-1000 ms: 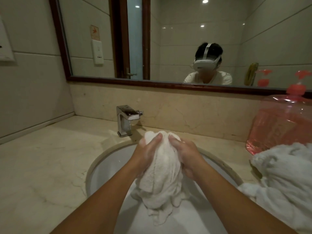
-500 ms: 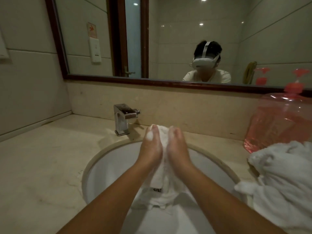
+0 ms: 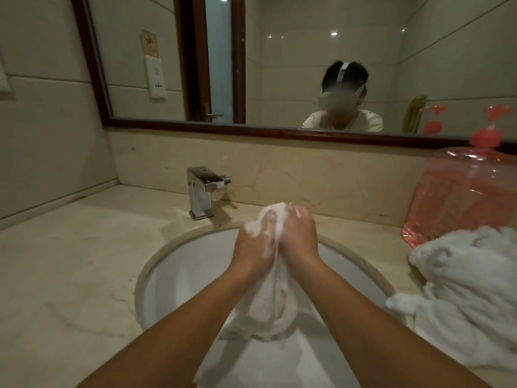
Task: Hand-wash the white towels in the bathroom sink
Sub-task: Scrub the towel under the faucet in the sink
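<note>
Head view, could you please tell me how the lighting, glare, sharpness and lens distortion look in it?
In the head view the light is dim and warm; ceiling lamps show as small bright spots in the mirror; the faucet carries a chrome highlight; the wide lens tilts and bows the mirror's frame and the wall lines; the towel is fairly sharp, the person's reflection partly blurred.

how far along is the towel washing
Done: one towel is soaped, suds showing. In hand: the left hand and right hand grip it over the sink. Left: rinsing it, with no water running from the faucet, plus the heap of towels on the counter, washed or not unclear.
</note>
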Demonstrator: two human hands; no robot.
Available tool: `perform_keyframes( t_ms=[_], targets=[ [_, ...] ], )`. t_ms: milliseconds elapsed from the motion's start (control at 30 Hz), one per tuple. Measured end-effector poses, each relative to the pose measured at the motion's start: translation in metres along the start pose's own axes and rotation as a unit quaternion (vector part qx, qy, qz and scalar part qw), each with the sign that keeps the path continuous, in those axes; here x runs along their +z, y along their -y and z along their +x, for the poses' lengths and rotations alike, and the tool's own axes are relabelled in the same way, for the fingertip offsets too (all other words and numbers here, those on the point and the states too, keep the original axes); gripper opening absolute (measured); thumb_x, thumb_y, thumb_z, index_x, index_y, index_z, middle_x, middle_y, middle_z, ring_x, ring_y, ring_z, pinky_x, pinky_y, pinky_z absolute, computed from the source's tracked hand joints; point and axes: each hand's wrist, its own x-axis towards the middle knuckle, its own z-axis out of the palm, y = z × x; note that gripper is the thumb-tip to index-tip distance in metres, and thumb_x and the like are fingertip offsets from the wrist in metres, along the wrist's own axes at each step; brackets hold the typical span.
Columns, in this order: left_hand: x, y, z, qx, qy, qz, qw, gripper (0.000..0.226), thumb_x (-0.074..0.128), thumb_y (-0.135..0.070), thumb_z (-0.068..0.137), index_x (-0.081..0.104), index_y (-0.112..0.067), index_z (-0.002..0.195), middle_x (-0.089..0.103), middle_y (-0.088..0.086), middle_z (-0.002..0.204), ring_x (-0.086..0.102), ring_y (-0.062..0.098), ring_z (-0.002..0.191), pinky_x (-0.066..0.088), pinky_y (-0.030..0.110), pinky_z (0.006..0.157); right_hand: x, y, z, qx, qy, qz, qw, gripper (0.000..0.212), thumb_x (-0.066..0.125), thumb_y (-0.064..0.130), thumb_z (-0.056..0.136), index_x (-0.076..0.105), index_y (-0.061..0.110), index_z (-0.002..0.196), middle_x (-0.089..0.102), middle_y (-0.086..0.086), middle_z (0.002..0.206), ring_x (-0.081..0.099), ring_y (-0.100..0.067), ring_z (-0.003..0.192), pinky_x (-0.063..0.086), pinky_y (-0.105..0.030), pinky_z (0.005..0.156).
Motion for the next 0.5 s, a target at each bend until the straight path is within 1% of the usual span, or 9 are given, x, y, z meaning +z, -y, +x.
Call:
perform_keyframes(
  t_ms=[67, 100, 167, 233, 267, 300, 400, 433, 500],
  targets=[
    [-0.002, 0.003, 0.002, -0.003, -0.038, -0.007, 0.999, 0.049, 0.040, -0.041, 0.112, 0.068, -0.018, 0.078, 0.070, -0.001, 0.071, 0.065, 0.000, 0.064, 0.047, 0.023, 0.057, 0.002, -0.003, -0.007, 0.013, 0.022, -0.032, 0.999, 0.027, 0.043, 0.031, 0.112, 0.063, 0.012, 0.109, 0.070, -0.008, 0.107, 0.068, -0.030, 0.103, 0.054, -0.044, 0.094],
    [-0.006, -0.002, 0.003, -0.017, -0.038, 0.003, 0.999, 0.049, 0.040, -0.042, 0.110, 0.066, -0.016, 0.078, 0.069, -0.003, 0.076, 0.064, -0.002, 0.069, 0.045, 0.020, 0.059, 0.002, -0.009, -0.011, 0.012, 0.046, -0.044, 0.998, 0.029, 0.042, 0.032, 0.112, 0.064, 0.014, 0.111, 0.070, -0.006, 0.106, 0.068, -0.026, 0.101, 0.055, -0.042, 0.092],
    [-0.007, -0.009, -0.001, -0.021, 0.023, 0.051, 0.998, 0.042, 0.041, -0.039, 0.108, 0.068, -0.009, 0.098, 0.065, -0.003, 0.104, 0.058, -0.008, 0.091, 0.043, 0.008, 0.076, 0.002, -0.018, -0.011, 0.002, 0.059, -0.054, 0.997, 0.027, 0.043, 0.032, 0.111, 0.066, 0.016, 0.108, 0.070, -0.002, 0.100, 0.068, -0.022, 0.094, 0.055, -0.031, 0.082],
    [0.003, -0.009, -0.006, -0.030, 0.048, 0.057, 0.997, 0.028, 0.041, -0.028, 0.112, 0.063, -0.013, 0.106, 0.056, -0.005, 0.103, 0.051, -0.006, 0.090, 0.036, 0.002, 0.074, -0.001, -0.020, 0.011, 0.006, 0.032, -0.084, 0.996, 0.027, 0.047, 0.029, 0.110, 0.067, 0.011, 0.105, 0.066, 0.002, 0.090, 0.066, -0.024, 0.089, 0.045, -0.009, 0.063],
    [0.008, -0.012, -0.009, -0.058, 0.043, 0.026, 0.997, 0.025, 0.040, -0.027, 0.112, 0.062, -0.016, 0.106, 0.056, -0.004, 0.098, 0.051, 0.001, 0.090, 0.036, 0.001, 0.069, -0.003, -0.018, 0.018, 0.025, 0.013, -0.081, 0.996, 0.029, 0.047, 0.029, 0.110, 0.068, 0.009, 0.105, 0.066, 0.001, 0.089, 0.066, -0.025, 0.088, 0.043, -0.008, 0.059],
    [0.008, -0.014, -0.008, -0.080, 0.028, 0.002, 0.996, 0.023, 0.039, -0.027, 0.113, 0.059, -0.020, 0.105, 0.057, -0.001, 0.094, 0.050, 0.008, 0.092, 0.037, 0.002, 0.067, -0.002, -0.015, 0.019, 0.036, 0.010, -0.069, 0.997, 0.032, 0.047, 0.030, 0.111, 0.068, 0.007, 0.106, 0.068, -0.002, 0.090, 0.066, -0.028, 0.088, 0.045, -0.010, 0.061],
    [-0.004, 0.003, 0.014, -0.100, -0.046, -0.022, 0.994, 0.028, 0.039, -0.027, 0.114, 0.063, -0.019, 0.101, 0.065, 0.007, 0.095, 0.062, 0.025, 0.101, 0.041, 0.010, 0.063, 0.000, -0.009, -0.016, -0.013, 0.068, -0.084, 0.994, 0.034, 0.042, 0.026, 0.112, 0.068, 0.007, 0.101, 0.071, -0.013, 0.097, 0.067, -0.029, 0.091, 0.050, -0.038, 0.079],
    [-0.009, 0.006, 0.019, -0.112, -0.045, -0.030, 0.992, 0.022, 0.041, -0.024, 0.113, 0.062, -0.017, 0.117, 0.066, 0.009, 0.109, 0.064, 0.030, 0.113, 0.046, 0.015, 0.073, 0.002, -0.011, -0.024, -0.033, 0.086, -0.092, 0.991, 0.035, 0.040, 0.026, 0.112, 0.067, 0.008, 0.099, 0.070, -0.012, 0.098, 0.065, -0.028, 0.091, 0.048, -0.039, 0.079],
    [-0.004, 0.009, 0.021, -0.136, -0.017, -0.030, 0.990, 0.040, 0.041, -0.018, 0.112, 0.043, -0.012, 0.151, 0.057, 0.013, 0.139, 0.056, 0.031, 0.130, 0.045, 0.023, 0.092, 0.001, -0.010, -0.013, -0.032, 0.052, -0.098, 0.993, 0.030, 0.042, 0.025, 0.112, 0.064, 0.011, 0.097, 0.068, -0.009, 0.098, 0.062, -0.026, 0.089, 0.043, -0.034, 0.074]
  ],
)
